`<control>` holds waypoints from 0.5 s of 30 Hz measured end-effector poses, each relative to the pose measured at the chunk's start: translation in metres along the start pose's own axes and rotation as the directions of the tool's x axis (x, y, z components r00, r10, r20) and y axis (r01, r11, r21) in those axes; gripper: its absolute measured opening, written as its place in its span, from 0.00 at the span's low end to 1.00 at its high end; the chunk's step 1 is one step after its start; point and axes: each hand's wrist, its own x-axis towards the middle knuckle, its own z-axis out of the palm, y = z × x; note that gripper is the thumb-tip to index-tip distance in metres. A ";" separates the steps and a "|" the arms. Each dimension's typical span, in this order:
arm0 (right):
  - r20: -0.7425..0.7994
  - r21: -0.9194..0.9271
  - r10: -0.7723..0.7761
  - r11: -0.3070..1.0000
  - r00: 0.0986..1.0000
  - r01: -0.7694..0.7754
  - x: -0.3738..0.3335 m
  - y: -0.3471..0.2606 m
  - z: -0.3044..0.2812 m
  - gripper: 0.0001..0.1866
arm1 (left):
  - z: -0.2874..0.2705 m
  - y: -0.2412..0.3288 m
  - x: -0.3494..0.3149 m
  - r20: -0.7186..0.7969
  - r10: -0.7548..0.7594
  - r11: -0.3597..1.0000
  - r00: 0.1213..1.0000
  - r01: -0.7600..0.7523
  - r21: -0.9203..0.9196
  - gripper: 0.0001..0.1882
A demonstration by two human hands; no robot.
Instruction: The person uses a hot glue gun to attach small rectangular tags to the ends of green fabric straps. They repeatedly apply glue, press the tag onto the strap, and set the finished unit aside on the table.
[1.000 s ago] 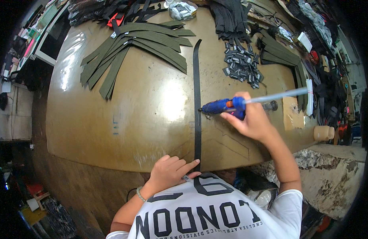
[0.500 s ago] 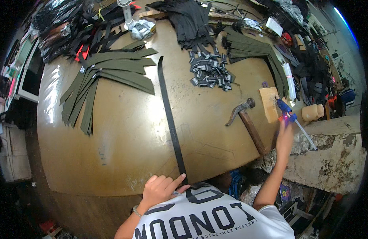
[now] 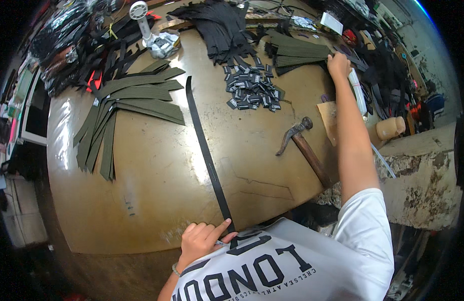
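A long narrow black strap runs across the table toward me. My left hand pinches its near end at the table edge, index finger stretched along it and thumb at the side. My right arm reaches far out to the back right. There my right hand is closed at the bend of a stack of olive-green straps; how many straps it grips cannot be made out. The glue gun is hidden behind my right forearm, and only its pale glue stick shows.
A claw hammer lies right of the black strap. Small dark labels are heaped at middle back, near black straps. More olive straps fan out at left. A tan card and a beige roll lie at right.
My right hand has left the glue gun and moved away from me to the olive straps, closing on them. The left hand stays on the black strap.
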 end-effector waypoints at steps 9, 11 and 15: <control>-0.077 0.101 -0.218 0.969 0.973 0.226 0.011 0.012 0.007 0.16 | -0.002 -0.002 -0.002 0.019 0.015 0.999 1.000 -0.015 -0.033 0.19; -0.081 0.050 -0.230 0.971 0.970 0.234 0.015 0.019 0.018 0.16 | -0.001 -0.002 -0.002 0.004 0.032 0.999 0.999 -0.032 -0.020 0.19; -0.131 0.004 -0.268 0.963 0.954 0.271 0.022 0.029 0.031 0.21 | 0.002 -0.003 -0.005 -0.036 0.040 0.999 0.999 -0.041 -0.013 0.19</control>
